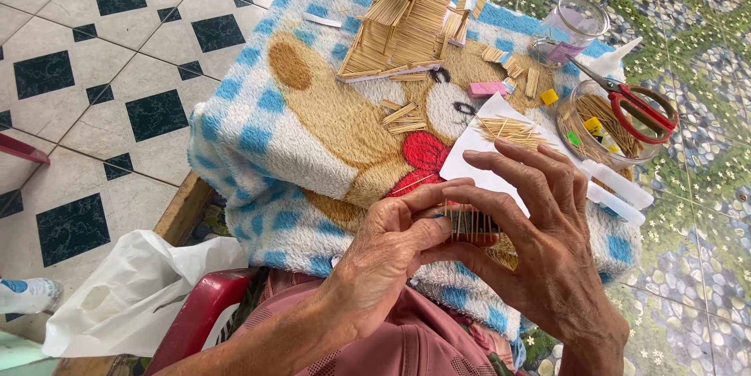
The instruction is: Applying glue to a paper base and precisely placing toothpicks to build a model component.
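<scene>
Left hand: the left hand (391, 247) sits at lower centre of the frame, fingers curled and thumb pressed against a small panel of glued sticks (469, 222), gripping its left edge.
Right hand: the right hand (540, 243) comes in from the lower right, thumb and forefinger pinching the same panel from the right side; the other fingers are spread above it.
Panel of sticks: a short row of thin wooden sticks set side by side, held between both hands just above the near edge of the towel.
Towel: a blue-and-white checked towel with a bear picture (313, 141) covers the work surface across the middle of the frame.
Stick model: a house-like build of sticks (403, 24) stands on the towel at upper centre, well apart from the hands.
Loose sticks: a few small bundles (403, 116) lie on the towel between the model and the hands.
White card: a card (489, 153) lies just above the right hand, with a scatter of thin sticks on it.
Scissors: red-handled scissors (637, 106) rest across a clear round tub (579, 145) at the right.
Jar: a clear jar (571, 28) stands at upper right.
Bag: a white plastic bag (133, 290) lies at lower left on the tiled floor.
</scene>
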